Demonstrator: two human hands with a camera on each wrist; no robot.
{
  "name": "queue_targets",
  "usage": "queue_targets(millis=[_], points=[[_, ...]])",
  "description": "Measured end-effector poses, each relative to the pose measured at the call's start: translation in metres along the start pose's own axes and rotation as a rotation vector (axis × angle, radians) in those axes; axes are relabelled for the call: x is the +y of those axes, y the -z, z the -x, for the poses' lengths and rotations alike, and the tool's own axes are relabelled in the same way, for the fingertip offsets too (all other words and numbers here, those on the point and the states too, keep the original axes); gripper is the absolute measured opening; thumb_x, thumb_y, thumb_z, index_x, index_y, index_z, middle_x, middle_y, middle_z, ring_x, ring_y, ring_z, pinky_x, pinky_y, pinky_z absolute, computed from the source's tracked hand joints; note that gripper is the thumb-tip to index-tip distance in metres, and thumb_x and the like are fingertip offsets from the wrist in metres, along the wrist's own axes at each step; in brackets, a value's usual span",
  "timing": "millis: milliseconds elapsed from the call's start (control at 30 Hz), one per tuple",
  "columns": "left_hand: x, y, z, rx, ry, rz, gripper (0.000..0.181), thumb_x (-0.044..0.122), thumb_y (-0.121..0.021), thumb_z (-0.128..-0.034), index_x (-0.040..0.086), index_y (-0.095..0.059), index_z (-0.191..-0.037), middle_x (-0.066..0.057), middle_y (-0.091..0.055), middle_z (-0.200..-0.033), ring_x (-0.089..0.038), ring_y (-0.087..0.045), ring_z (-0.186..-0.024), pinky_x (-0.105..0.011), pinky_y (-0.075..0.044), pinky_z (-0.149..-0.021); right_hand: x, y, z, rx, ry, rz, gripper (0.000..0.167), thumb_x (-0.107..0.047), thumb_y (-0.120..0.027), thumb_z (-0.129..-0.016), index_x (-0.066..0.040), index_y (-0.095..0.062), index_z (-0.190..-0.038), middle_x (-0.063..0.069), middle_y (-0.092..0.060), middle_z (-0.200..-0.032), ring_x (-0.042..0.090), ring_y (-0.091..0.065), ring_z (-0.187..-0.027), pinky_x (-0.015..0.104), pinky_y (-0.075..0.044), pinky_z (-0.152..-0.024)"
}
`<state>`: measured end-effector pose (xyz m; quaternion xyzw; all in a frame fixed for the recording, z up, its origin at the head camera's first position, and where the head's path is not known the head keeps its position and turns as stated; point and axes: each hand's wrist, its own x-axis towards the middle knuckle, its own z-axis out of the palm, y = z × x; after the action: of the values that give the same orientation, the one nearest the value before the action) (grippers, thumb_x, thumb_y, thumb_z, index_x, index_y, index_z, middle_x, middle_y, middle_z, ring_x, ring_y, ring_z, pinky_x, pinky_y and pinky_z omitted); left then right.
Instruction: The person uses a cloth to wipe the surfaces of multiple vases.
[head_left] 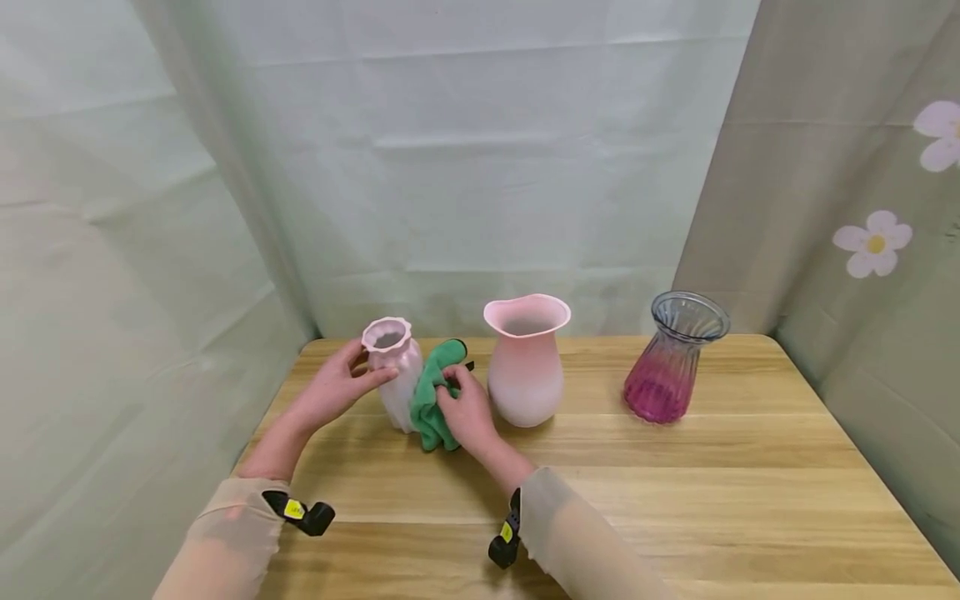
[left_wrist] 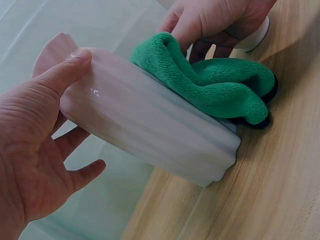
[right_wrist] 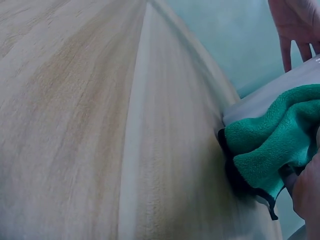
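Note:
A small pearly pink vase (head_left: 407, 385) with a scalloped rim is at the left of the table. My left hand (head_left: 333, 389) holds it just below the neck, thumb across the near side and some fingers behind. In the left wrist view, the lower fingers stand away from the ribbed vase (left_wrist: 155, 120). A green cloth (head_left: 429, 410) with a dark edge is bunched in my right hand (head_left: 471, 412), which grips it against the vase's right side. The right wrist view shows the cloth (right_wrist: 275, 135) covering part of the vase, with its dark edge near the tabletop.
A larger pink-and-white vase (head_left: 525, 375) with a wavy rim stands close to the right hand. Farther right is a ribbed glass vase (head_left: 663, 375), grey above and magenta below. Pale curtains (head_left: 480, 167) hang behind the wooden table (head_left: 712, 500).

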<state>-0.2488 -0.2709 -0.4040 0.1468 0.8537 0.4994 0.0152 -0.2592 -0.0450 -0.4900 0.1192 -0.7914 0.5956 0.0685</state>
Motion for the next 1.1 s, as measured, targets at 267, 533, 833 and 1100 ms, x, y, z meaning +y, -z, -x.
queue_targets(millis=[267, 533, 833, 1100], points=[[0.001, -0.001, -0.001, -0.004, -0.001, 0.010, 0.067, 0.035, -0.073, -0.0967, 0.013, -0.043, -0.153, -0.013, -0.047, -0.151, -0.034, -0.042, -0.141, -0.059, -0.035, -0.114, -0.008, 0.008, 0.001, 0.062, 0.020, -0.019, 0.016, -0.011, -0.062, -0.097, -0.012, -0.063, -0.113, 0.002, -0.068, -0.117, 0.019, -0.061, -0.118, 0.039, -0.051, -0.101], [0.000, -0.002, 0.000, -0.005, 0.002, 0.028, 0.069, 0.035, -0.073, -0.0970, 0.014, -0.041, -0.154, -0.012, -0.046, -0.151, -0.033, -0.042, -0.141, -0.057, -0.038, -0.113, -0.017, 0.005, 0.005, 0.104, 0.026, -0.042, 0.016, -0.010, -0.062, -0.096, -0.015, -0.063, -0.111, -0.002, -0.067, -0.115, 0.014, -0.060, -0.116, 0.038, -0.049, -0.101], [0.008, -0.013, 0.003, 0.075, 0.008, 0.043, 0.075, 0.033, -0.074, -0.0965, 0.008, -0.034, -0.155, -0.016, -0.042, -0.149, -0.035, -0.042, -0.139, -0.056, -0.042, -0.109, -0.021, 0.007, 0.008, 0.103, 0.038, -0.049, 0.017, -0.010, -0.062, -0.096, -0.014, -0.062, -0.112, 0.000, -0.067, -0.118, 0.016, -0.060, -0.119, 0.039, -0.050, -0.102], [0.020, -0.035, 0.008, 0.303, 0.137, -0.063, 0.098, 0.045, -0.078, -0.0901, -0.001, -0.022, -0.157, -0.026, -0.028, -0.151, -0.042, -0.037, -0.138, -0.055, -0.044, -0.106, -0.023, 0.008, 0.008, 0.094, 0.032, -0.048, 0.017, -0.011, -0.062, -0.096, -0.014, -0.063, -0.112, -0.001, -0.067, -0.121, 0.016, -0.060, -0.119, 0.038, -0.051, -0.100]])
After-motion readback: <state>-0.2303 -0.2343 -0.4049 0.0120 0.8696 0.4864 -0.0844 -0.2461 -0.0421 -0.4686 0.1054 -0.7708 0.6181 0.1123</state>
